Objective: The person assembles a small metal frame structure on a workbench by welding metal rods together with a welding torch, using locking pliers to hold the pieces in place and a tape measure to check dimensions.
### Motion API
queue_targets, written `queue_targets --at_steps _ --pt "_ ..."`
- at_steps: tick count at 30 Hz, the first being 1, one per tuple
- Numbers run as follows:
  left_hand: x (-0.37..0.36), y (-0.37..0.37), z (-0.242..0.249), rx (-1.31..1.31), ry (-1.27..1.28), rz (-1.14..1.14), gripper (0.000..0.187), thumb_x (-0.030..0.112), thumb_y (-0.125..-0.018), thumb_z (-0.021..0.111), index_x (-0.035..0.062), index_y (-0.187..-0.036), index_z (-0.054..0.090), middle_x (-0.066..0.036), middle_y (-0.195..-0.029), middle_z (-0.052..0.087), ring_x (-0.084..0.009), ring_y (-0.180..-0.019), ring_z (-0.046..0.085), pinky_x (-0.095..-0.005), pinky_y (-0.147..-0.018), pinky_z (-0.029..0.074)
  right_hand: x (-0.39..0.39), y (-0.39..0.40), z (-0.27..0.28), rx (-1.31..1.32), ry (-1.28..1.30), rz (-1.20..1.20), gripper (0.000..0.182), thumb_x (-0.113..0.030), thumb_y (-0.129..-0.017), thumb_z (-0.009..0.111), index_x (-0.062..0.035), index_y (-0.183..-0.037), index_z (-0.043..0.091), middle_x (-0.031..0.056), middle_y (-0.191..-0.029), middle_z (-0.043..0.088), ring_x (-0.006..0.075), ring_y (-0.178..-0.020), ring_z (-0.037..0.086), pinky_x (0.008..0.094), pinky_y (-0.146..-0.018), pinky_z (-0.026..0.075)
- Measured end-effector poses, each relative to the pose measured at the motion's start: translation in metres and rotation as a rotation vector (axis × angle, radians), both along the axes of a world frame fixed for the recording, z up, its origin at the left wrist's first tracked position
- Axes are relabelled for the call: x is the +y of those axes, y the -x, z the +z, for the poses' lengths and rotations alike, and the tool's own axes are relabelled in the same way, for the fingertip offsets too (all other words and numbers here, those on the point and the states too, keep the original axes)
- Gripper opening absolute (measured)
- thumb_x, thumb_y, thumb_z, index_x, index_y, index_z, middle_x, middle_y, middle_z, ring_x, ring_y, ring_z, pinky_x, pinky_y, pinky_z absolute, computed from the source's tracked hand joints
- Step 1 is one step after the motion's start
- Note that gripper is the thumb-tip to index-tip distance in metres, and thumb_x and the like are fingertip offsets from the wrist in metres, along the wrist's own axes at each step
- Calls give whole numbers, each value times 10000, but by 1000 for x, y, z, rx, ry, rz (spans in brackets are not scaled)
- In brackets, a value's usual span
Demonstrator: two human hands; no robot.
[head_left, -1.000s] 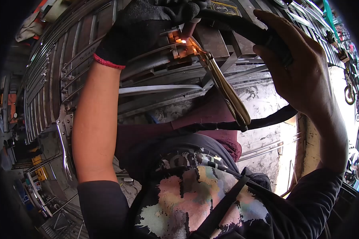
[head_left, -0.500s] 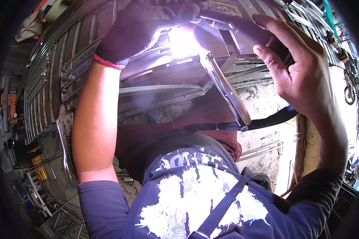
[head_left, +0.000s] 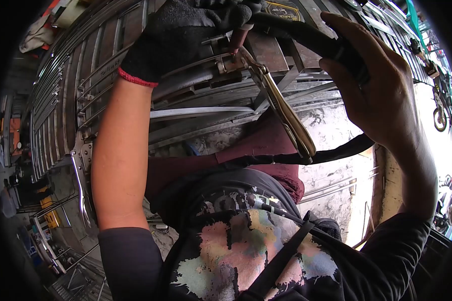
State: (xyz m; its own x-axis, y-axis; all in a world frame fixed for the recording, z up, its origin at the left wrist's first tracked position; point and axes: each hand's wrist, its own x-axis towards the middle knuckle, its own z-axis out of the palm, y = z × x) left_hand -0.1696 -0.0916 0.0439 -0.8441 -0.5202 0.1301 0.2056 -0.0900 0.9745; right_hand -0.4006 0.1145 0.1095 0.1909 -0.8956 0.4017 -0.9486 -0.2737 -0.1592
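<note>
Now that white glare is gone, reddish-brown cylindrical metal nozzle (head_left: 238,41) unlit, bare right hand (head_left: 384,83) curled around black tubular torch handle (head_left: 309,39), black-gloved left hand (head_left: 183,37) beside nozzle, hold unclear.

Right of centre, a hand could pass between the locking pliers (head_left: 288,114) and right hand (head_left: 384,95), while black cable (head_left: 340,150) blocks below.

Right fingers (head_left: 356,34) (bare) hold the welding torch (head_left: 306,37).
</note>
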Motion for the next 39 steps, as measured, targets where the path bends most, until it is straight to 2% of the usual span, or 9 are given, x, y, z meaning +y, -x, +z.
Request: queue_targets --at_steps 6,9,13,14,16,18,22,26,39 --pt "5 -4 0 0 -49 67 152 78 -968 741 8 -1101 760 -60 -948 766 -150 -846 724 -299 -766 593 -4 0 0 150 144 109 491 -98 -944 765 -94 -1418 637 195 -1103 762 292 -947 782 400 -828 627" --pt "10 -1 13 -169 338 124 156 96 -974 729 11 -1101 761 -48 -929 772 -140 -858 723 -306 -783 584 1 1 -2 9 59 10 558 -76 -941 767 -107 -1471 596 177 -1085 764 268 -946 776 381 -826 617" --pt "-15 -35 1 -276 1867 593 383 -65 -957 547 63 -1255 751 -131 -1213 759 -230 -1173 704 -370 -1041 527 4 -2 8 -131 134 -98 665 -65 -934 782 -149 -1545 533 104 -987 750 163 -890 737 332 -776 592" --pt "-14 -49 -1 -449 1817 719 347 -33 -1008 555 62 -1288 737 -117 -1246 755 -185 -1238 678 -348 -1055 514 8 5 10 -120 189 -135 641 -68 -951 776 -125 -1540 531 95 -1047 746 143 -903 729 309 -765 586" --pt "19 -43 8 -97 972 786 256 55 -1007 620 66 -1223 757 -120 -1248 745 -228 -1237 676 -407 -1053 522 19 23 11 -208 274 -146 600 -71 -972 770 -73 -1522 531 90 -1137 737 112 -916 716 266 -736 570" --pt "47 -46 14 8 790 832 265 163 -1028 654 57 -1258 735 -141 -1285 723 -261 -1261 664 -438 -1066 522 30 30 12 -369 330 -194 571 -64 -981 763 -28 -1500 528 98 -1160 737 92 -919 710 225 -710 553" --pt "88 -78 -1 -666 1420 860 709 514 -1011 645 44 -1526 519 -193 -1547 523 -363 -1438 500 -513 -1199 375 87 76 -1 -325 413 -468 567 -49 -993 739 -2 -1506 502 113 -1100 757 71 -859 692 190 -666 525" --pt "111 -83 -17 -1050 1487 782 920 696 -948 603 52 -1584 440 -201 -1624 426 -410 -1512 386 -564 -1244 261 100 49 -2 -392 456 -529 652 -22 -995 695 -39 -1584 416 139 -1112 717 77 -800 670 184 -631 495" --pt "87 -88 -29 -829 1490 889 920 694 -903 564 -54 -1436 541 -221 -1467 515 -403 -1405 420 -546 -1236 262 125 13 -21 -702 437 -557 601 -59 -1039 649 -73 -1596 422 69 -1039 671 47 -685 543 192 -575 402"
